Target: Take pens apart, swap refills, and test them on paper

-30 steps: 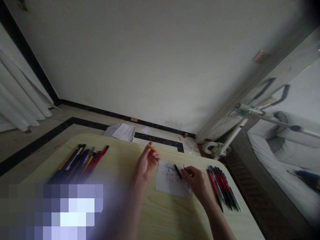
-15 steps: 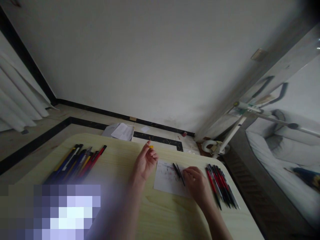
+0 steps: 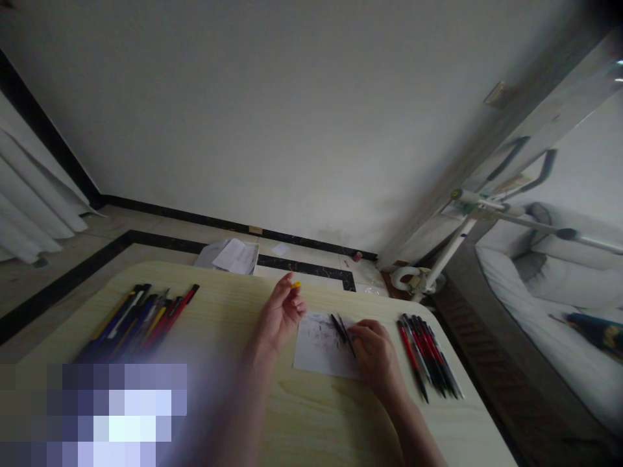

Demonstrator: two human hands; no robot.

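My left hand (image 3: 282, 314) is raised over the table, its fingers curled and a small yellow piece (image 3: 295, 285) pinched near the thumb tip; its kind is too small to make out. A white sheet of paper (image 3: 311, 362) with dark scribbles lies between my hands. On it rest two slim dark pens, a thicker black pen (image 3: 337, 327) and a thin black pen (image 3: 346, 336). My right hand (image 3: 377, 353) is over the paper's right edge, fingers closed at the thin pen's side; the exact contact is partly hidden.
On the right lies a row of red, black and clear pens (image 3: 426, 353). Blue, yellow and red pens (image 3: 141, 321) lie at the left of the wooden table (image 3: 311, 421). Beyond it are a box of papers (image 3: 233, 255), exercise equipment (image 3: 448, 253) and a sofa (image 3: 535, 279).
My right hand has moved slightly left, its fingertips now at the thin pen. My left hand still holds the yellow piece. The view has shifted a little.
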